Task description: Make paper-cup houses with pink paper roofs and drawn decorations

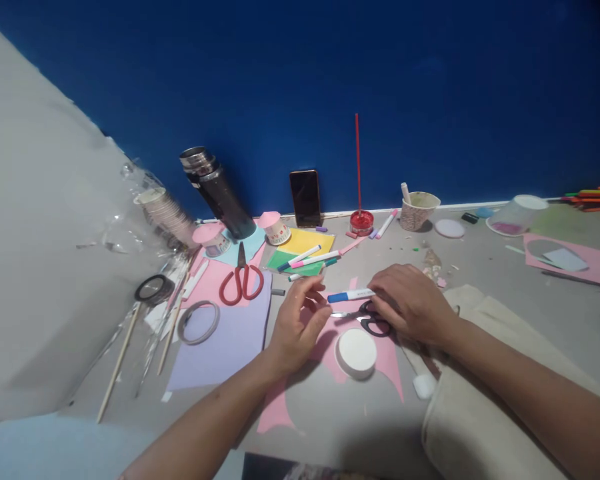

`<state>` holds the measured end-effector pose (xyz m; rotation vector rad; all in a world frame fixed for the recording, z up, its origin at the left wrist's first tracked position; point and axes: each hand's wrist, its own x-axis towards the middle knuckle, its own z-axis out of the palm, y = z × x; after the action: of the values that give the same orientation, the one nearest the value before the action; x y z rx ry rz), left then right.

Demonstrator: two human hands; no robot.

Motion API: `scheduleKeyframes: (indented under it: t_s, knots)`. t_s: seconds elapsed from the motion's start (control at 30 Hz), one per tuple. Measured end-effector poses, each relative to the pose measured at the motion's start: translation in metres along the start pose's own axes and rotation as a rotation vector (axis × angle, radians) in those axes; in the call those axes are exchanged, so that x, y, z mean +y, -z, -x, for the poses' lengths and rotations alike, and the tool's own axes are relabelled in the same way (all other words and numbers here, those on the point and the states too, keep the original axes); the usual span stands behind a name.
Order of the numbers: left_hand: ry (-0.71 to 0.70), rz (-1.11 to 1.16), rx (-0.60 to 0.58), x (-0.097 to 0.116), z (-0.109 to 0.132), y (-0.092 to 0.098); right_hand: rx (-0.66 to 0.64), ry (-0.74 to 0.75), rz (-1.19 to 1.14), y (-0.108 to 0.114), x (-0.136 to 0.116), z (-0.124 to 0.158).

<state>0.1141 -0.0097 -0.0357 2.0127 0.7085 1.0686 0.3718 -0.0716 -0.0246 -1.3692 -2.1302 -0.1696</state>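
Note:
My right hand [411, 303] has its fingers round the back end of a white marker with a blue cap [350, 295], which points left. Just under it lie black-handled scissors [375, 325]; the right fingertips are close against their handles, and I cannot tell if they touch. My left hand [300, 323] is half curled with thumb and fingers apart, near the marker's cap and the scissors' blade tip, holding nothing visible. A white paper cup [357, 353] rests upside down in front of the hands, on cut pink paper [387, 363].
Red-handled scissors [241, 280] and a tape roll [199, 323] lie on coloured sheets at left. Behind stand a tilted dark flask [223, 193], a phone [305, 198] and a red stick [358, 163] in a red base. Beige cloth [485, 380] covers the right front.

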Motion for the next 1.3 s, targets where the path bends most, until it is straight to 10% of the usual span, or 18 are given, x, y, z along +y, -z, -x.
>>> scheduleKeyframes:
  t_s: [0.33, 0.67, 1.3]
  knots:
    - [-0.074, -0.214, -0.061, 0.002, -0.006, -0.002, 0.082, 0.018, -0.169, -0.006, -0.002, 0.003]
    - [-0.091, -0.235, -0.187, 0.004, -0.005, -0.004, -0.056, -0.807, -1.199, -0.004, -0.026, 0.003]
    - [-0.059, -0.204, -0.239, 0.007, -0.01, -0.005, 0.018, -0.828, -1.327, -0.02, -0.032, 0.002]
